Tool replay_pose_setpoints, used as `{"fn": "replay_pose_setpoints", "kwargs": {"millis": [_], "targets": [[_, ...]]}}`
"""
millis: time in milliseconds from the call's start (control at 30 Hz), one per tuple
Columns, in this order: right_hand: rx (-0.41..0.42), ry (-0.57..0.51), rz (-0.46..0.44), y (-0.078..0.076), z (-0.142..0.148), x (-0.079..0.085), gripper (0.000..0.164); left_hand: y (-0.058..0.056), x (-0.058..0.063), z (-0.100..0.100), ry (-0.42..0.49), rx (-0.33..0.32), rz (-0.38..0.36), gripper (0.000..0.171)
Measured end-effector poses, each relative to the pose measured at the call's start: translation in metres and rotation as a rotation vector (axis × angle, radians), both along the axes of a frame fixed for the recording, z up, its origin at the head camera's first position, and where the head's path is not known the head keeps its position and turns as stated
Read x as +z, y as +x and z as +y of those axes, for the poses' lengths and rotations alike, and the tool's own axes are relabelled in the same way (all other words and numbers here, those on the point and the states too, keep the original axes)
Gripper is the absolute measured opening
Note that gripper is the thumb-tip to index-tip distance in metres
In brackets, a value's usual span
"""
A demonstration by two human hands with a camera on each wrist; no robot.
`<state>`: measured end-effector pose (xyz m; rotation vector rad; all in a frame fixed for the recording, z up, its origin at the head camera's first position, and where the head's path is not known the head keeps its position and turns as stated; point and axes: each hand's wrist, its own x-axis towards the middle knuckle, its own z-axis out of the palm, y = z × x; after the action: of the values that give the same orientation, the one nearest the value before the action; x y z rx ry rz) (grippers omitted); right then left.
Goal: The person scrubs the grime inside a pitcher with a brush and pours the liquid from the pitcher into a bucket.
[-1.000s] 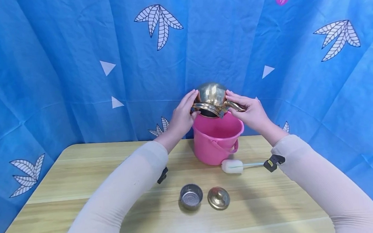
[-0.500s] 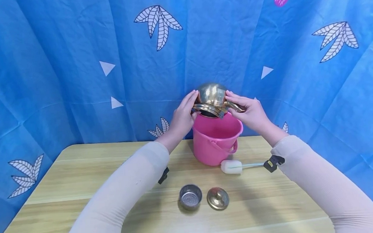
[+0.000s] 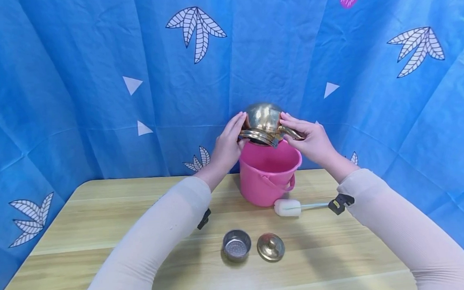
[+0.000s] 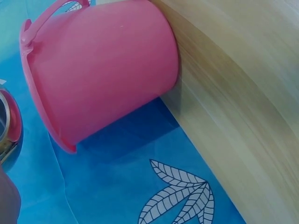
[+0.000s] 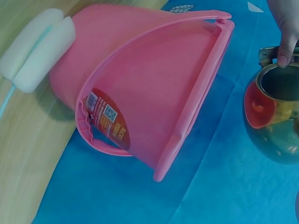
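A shiny gold-coloured metal teapot (image 3: pixel 263 116) is tipped over above a pink bucket (image 3: pixel 261 188), its round base up and its open mouth turned down. My left hand (image 3: pixel 226 142) grips the left side, fingers along the body and thumb near the rim. On the other side my right hand (image 3: pixel 311 138) holds the handle, its fingertips against the body. The right wrist view catches the right thumb by the teapot's dark mouth (image 5: pixel 280 83). Only the teapot's edge (image 4: pixel 11 121) and a bit of the left hand show in the left wrist view.
A perforated metal strainer cup (image 3: pixel 237 245) and a round gold-coloured lid (image 3: pixel 270 247) lie on the wooden table (image 3: pixel 100 226). A white sponge brush (image 3: pixel 288 207) lies before the bucket, its thin handle pointing right. Behind the table hangs a blue patterned curtain (image 3: pixel 104 104).
The teapot's mouth has turned slightly further down, so less of its dark inside shows. Both hands keep their hold; the bucket and the things on the table stay put.
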<state>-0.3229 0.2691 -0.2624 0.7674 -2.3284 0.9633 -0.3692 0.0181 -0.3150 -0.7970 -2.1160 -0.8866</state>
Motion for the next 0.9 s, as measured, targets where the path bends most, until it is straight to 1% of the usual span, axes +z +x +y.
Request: {"fn": "replay_pose_setpoints", "kwargs": {"millis": [300, 500, 700, 900], "targets": [[-0.003, 0.036, 0.045, -0.0002, 0.0003, 0.0003, 0.047, -0.001, -0.001, 0.0019, -0.002, 0.006, 0.017, 0.074], [0.025, 0.048, 0.084, 0.0003, 0.0012, 0.001, 0.048, -0.0013, -0.001, 0.0031, 0.003, 0.01, 0.033, 0.074], [0.031, 0.052, 0.096, 0.0018, 0.0022, 0.0028, 0.048, -0.0009, -0.0001, 0.0047, -0.005, 0.019, 0.035, 0.075], [0.022, 0.066, 0.119, 0.0038, 0.0016, 0.0063, 0.049, -0.0001, 0.0018, 0.0056, 0.002, 0.022, 0.069, 0.074]]}}
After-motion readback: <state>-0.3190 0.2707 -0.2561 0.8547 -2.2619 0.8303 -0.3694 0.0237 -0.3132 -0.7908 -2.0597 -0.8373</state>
